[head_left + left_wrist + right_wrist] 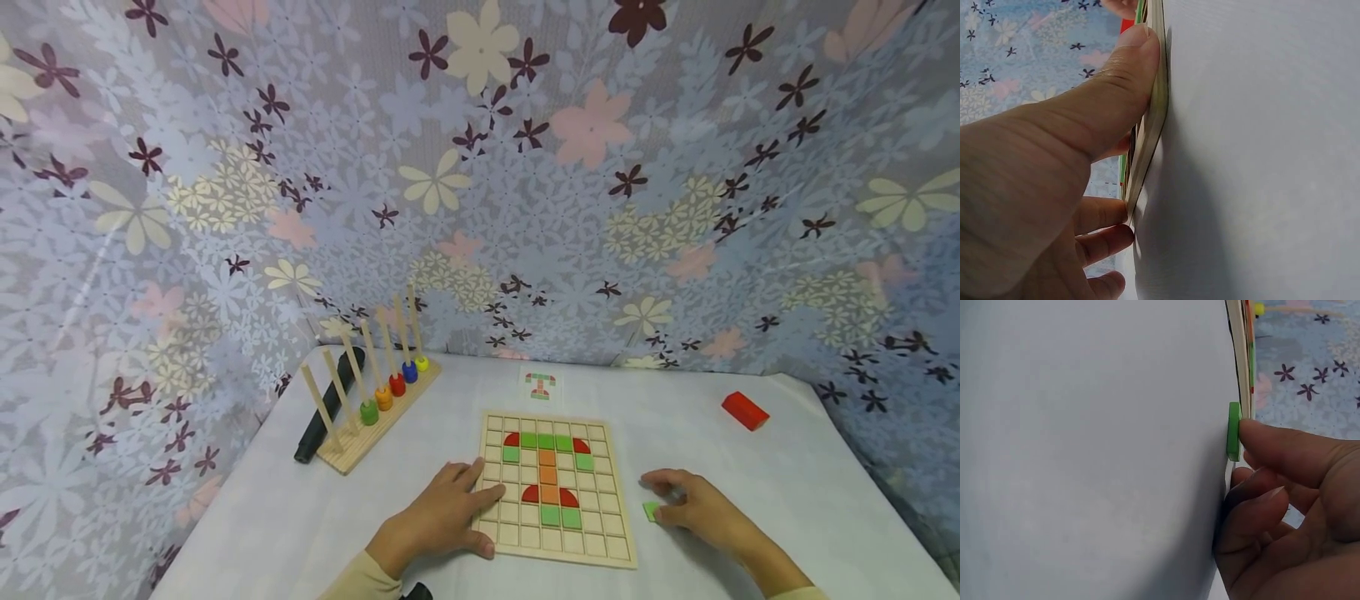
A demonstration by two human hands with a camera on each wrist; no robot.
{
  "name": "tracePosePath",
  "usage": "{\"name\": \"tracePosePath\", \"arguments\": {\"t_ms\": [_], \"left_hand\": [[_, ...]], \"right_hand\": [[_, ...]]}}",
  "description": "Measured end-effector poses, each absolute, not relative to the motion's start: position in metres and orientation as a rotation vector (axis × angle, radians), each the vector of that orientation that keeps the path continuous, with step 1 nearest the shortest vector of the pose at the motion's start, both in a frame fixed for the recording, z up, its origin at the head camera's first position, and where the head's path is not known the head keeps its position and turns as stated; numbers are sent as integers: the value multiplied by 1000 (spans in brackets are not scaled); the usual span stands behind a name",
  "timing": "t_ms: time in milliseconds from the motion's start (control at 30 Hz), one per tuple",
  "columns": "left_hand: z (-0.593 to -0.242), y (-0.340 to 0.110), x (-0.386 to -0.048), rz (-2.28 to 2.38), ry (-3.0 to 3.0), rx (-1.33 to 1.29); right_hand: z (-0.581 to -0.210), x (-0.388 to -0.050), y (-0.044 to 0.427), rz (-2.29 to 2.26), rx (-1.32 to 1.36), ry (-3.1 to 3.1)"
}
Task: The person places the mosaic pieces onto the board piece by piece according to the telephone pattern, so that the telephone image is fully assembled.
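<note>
A wooden grid board (517,540) lies on the table with a figure of green, orange and red pieces set in its squares. My left hand (444,510) rests at the board's left side, fingers spread over the rim; in the left wrist view its thumb (1125,72) lies along the board edge (1155,106). To the right of the board, a loose green tile (651,512) lies on the table. My right hand (701,508) touches that tile (1234,431) with the thumb tip, while its index finger stays apart from it.
A small pattern card (540,386) lies behind the board. At the left stands a peg rack (378,429) with coloured beads, beside a dark cylindrical object (311,440). A red block (745,411) sits at the right, and a flowered cloth (525,208) hangs behind the table.
</note>
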State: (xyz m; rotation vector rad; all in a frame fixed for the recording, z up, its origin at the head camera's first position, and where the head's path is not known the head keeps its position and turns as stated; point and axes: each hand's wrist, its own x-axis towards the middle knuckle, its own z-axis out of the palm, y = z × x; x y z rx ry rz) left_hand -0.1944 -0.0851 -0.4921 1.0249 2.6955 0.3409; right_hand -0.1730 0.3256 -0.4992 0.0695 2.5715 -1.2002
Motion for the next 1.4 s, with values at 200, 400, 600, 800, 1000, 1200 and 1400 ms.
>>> {"name": "tracePosePath", "arguments": {"t_ms": [200,400,600,800,1000,1200,1400], "left_hand": [[-489,-85,-193,347,2694,1032],[-491,-85,-193,359,2697,1025],[-494,-85,-194,345,2706,1030],[-492,-84,-193,333,2706,1026],[-492,-84,-193,323,2708,1026],[-493,-84,-194,358,2688,994],[-492,-84,-194,367,2684,982]], "right_hand": [[-500,-171,324,-1142,83,2597],[-499,-164,323,-1057,58,2669],[-498,-160,324,-1141,33,2661],[-495,-160,331,-1351,143,2569],[-489,-163,333,-1548,210,2497],[-479,-165,325,-1666,303,2405],[-469,-168,307,-1792,309,2335]]}}
